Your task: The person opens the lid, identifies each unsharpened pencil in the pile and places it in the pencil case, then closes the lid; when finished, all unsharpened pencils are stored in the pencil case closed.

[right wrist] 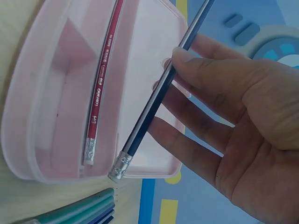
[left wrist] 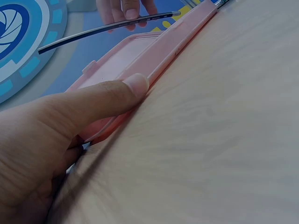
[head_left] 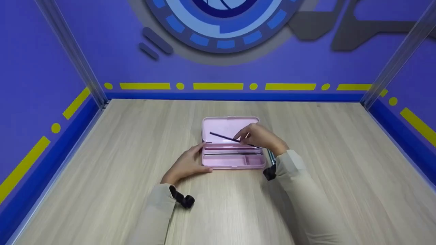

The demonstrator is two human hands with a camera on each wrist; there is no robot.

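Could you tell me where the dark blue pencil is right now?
In the head view, the dark blue pencil is pinched in the right hand, above the open pink plastic pencil case at the table's centre.

A pale wood-grain tabletop (head_left: 112, 146) fills the lower half of the head view, boxed in by three purple walls (head_left: 102, 44). A dark blue band (head_left: 235, 96) runs along their base, with a dashed yellow line (head_left: 218, 86) just above it. At top centre sits a round blue emblem (head_left: 221, 23), grey shapes (head_left: 354, 27) at upper right. Metal posts (head_left: 73, 54) stand in both far corners. Light is even.
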